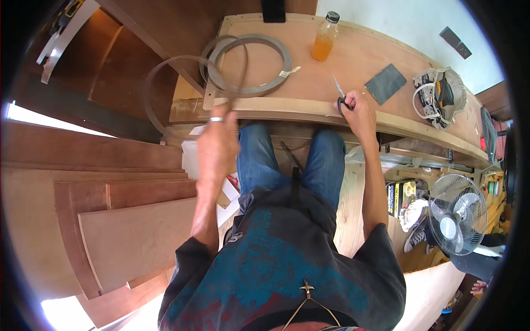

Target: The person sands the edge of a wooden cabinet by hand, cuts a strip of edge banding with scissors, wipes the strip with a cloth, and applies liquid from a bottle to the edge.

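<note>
The wooden tabletop (309, 83) is stretching across the person's front, its pale raised near edge passing just beyond the knees; bare wood is lying open between the coil and the bottle and back toward the near lip. Flat boards (138, 243) are stacking up at the left, crowding the room beside the left arm, while a standing fan (457, 212) is taking up space well off to the right. A thin brown strip (146, 96) is curling in large blurred loops above the tabletop's left end, partly over a grey coil (285, 55) that is lying flat there. The left hand (218, 140) is holding the strip, its fingers gripping it, though blur is hiding exactly how. A patterned, whitish bag (455, 91) is slumping open near the right end, containing dark items too jumbled to tell. The right hand (359, 113) is hovering by the near edge, its fingers wrapping the scissors' handles. A capped clear bottle (323, 44) is standing toward the far edge, containing orange liquid. A dark grey sheet (385, 84) is lying between bottle and bag. The scissors (338, 87) are pointing away from the person.
</note>
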